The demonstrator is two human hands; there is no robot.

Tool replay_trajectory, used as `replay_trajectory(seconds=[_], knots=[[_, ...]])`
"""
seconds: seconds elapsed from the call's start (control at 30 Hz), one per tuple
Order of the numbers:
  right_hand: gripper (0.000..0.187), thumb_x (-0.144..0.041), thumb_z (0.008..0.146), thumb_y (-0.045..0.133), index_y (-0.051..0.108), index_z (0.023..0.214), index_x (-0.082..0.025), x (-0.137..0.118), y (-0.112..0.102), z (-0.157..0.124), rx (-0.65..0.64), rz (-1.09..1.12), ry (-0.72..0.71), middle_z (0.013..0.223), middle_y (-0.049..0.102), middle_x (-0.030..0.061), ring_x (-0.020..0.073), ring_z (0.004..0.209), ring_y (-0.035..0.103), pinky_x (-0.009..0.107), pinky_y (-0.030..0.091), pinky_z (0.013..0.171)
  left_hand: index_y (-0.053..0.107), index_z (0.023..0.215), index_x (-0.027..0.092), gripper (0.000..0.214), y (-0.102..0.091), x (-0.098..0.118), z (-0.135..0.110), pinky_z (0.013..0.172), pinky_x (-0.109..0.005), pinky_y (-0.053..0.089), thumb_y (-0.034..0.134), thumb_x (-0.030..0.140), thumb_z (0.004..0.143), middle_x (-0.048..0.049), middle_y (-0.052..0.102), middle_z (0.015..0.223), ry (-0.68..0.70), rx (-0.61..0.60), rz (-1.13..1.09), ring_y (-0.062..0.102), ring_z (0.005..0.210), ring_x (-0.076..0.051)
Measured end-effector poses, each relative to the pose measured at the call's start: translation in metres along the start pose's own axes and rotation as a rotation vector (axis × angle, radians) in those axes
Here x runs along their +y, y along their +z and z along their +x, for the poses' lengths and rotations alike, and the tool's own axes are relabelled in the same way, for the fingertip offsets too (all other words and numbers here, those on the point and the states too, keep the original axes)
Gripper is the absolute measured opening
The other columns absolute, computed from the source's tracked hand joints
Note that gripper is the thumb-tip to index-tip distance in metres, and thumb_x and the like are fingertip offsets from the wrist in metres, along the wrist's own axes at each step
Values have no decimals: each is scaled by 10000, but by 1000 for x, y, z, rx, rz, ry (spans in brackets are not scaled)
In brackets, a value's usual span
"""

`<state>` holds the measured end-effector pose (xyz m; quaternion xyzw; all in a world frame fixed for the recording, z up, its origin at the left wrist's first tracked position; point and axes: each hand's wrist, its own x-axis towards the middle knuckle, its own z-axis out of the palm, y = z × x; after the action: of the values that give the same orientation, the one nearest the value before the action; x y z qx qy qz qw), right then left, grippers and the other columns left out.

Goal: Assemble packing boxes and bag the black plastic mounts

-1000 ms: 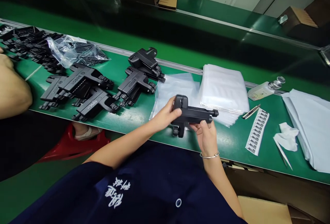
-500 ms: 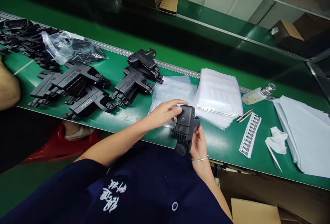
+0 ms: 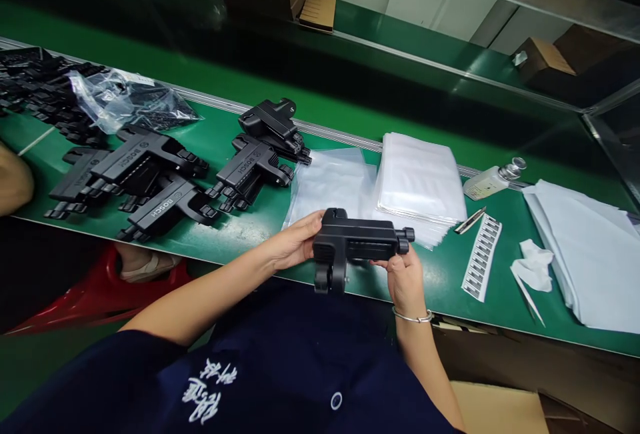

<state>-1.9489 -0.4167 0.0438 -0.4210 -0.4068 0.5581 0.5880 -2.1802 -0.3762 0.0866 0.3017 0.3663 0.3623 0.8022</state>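
Observation:
Between my two hands, above the front of the bench, is a black T-shaped plastic device (image 3: 370, 237) with small round knobs at its right end. My left hand (image 3: 299, 242) is closed on its wide left end. The fingers of my right hand (image 3: 406, 281) grip the right end from below, partly hidden by the device. Similar black devices (image 3: 247, 167) marked BOSCH lie to the left, several more (image 3: 145, 161) beyond them. Behind the held device are loose clear plastic bags (image 3: 327, 181) and a thick stack of bags (image 3: 420, 177).
To the right are a bottle (image 3: 487, 183), tweezers (image 3: 470, 219), a label strip (image 3: 483, 257), a crumpled white tissue (image 3: 537, 266) and white sheets (image 3: 590, 254). A bag of black parts (image 3: 130, 101) lies far left, near another person's arm (image 3: 15, 177).
The black device has been turned from upright, end towards me, to lying sideways with its long part pointing right. My left hand moved to its left end, my right hand to its right end.

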Motion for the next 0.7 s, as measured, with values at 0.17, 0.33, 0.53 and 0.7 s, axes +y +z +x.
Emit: replay_trajectory(seconds=[0.17,0.33,0.53,0.7], knots=[[535,-621,685,738,618,994,-200,0,7,3,67,-22,41,695,627,-5,138,581,606,290,566,567,678,1041,116,359,-1,-16,2,632,-220,549,637,438,888,-75,714,861,-199,135,-253,662,684,-140],[453,-566,740,711,594,992,-208,-12,19,-4,34,-273,-119,755,653,13,152,646,619,291,546,600,671,1112,117,434,-9,-14,14,590,-255,538,475,474,964,-56,698,710,-291,160,-224,643,572,-156],[354,-441,750,736,600,981,-210,-35,54,-15,-97,-749,-392,734,656,3,170,644,622,304,543,619,632,1232,116,455,-7,-15,36,697,-294,535,503,448,949,-95,735,836,-272,99,-222,680,691,-198],[514,-515,801,682,575,1211,-223,-39,26,-7,-172,-706,-372,938,707,61,225,805,671,356,546,762,686,1098,166,454,-6,-12,34,701,-320,545,549,543,886,-64,735,848,-218,133,-79,675,714,-208]])
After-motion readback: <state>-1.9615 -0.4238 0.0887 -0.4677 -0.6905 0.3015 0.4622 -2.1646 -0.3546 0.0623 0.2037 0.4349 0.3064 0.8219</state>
